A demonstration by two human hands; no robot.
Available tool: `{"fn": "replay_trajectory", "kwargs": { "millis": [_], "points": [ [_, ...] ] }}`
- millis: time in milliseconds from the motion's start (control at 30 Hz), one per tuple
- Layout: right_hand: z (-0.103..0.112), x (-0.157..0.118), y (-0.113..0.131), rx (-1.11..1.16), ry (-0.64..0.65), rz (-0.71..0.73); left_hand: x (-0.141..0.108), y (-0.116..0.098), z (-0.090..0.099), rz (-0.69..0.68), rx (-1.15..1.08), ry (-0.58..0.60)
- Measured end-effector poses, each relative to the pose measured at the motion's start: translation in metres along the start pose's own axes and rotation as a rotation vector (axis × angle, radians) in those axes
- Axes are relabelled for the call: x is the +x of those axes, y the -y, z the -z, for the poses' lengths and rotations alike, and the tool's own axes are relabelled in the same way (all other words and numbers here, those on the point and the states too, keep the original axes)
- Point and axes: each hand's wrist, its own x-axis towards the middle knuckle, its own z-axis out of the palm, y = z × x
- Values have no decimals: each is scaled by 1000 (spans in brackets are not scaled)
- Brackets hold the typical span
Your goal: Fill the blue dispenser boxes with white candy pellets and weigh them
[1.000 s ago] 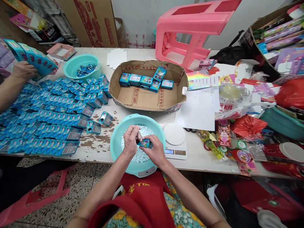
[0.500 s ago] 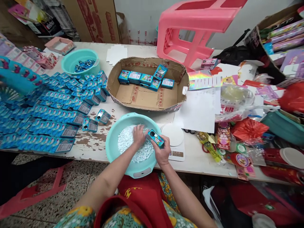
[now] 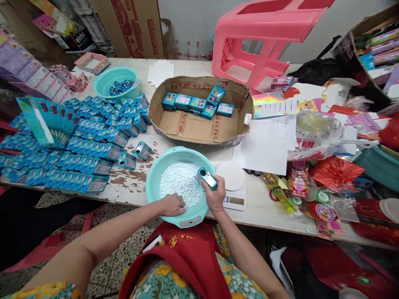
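A turquoise basin (image 3: 152, 178) at the table's front edge holds a heap of small white tablets (image 3: 177, 179). Over the basin's right side, my right hand (image 3: 215, 194) grips a small blue box (image 3: 206, 177), tilted, with a round dark hole near one end. My left hand (image 3: 173, 204) is down in the near part of the heap, fingers bunched and curled into the tablets, their tips partly hidden. A white scale (image 3: 232, 176) stands just right of the basin. Two loose blue boxes (image 3: 126, 160) lie to its left.
Rows of blue boxes (image 3: 90, 164) cover the left, with blue printed sheets (image 3: 46, 120) above them. A cut-down carton (image 3: 199, 133) holds several boxes. Behind are a second basin (image 3: 99, 83) with shiny blue pieces and a pink stool (image 3: 264, 29). Packaging clutters the right.
My left hand has moved away from the box, back toward the near rim and into the tablets. My right hand keeps the box, now turned slightly. The blue sheets at left have shifted.
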Motion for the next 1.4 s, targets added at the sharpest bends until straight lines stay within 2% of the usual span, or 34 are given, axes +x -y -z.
{"fn": "replay_trajectory", "kwargs": {
  "millis": [100, 200, 267, 333, 433, 533, 667, 767, 867, 1200, 1400],
  "points": [
    [3, 1, 9, 1, 1, -11, 3, 2, 9, -27, 74, 174],
    [6, 1, 23, 30, 44, -17, 10, -1, 16, 17, 100, 224],
    [4, 1, 29, 47, 142, -6, 14, -6, 22, 50, 89, 223],
    [1, 0, 29, 42, 251, -9, 17, -12, 29, 137, -57, 152],
    [-4, -3, 24, 7, 339, -22, 19, -27, 38, 269, -597, -41],
    [-8, -8, 23, -29, 412, 6, 18, -51, 40, 171, -1032, -192],
    [-14, -16, 36, -83, 528, 45, 19, -83, 34, -14, -1267, -419],
    [-16, -18, 49, -80, 535, 41, 21, -95, 30, -35, -1291, -556],
    [-15, -16, 57, -74, 518, 39, 22, -99, 30, -24, -1255, -632],
    [-10, -4, 67, -43, 520, 14, 19, -115, 32, 7, -1133, -673],
    [-13, 0, 74, -5, 500, 12, 20, -122, 36, -48, -1175, -716]
  ]
}}
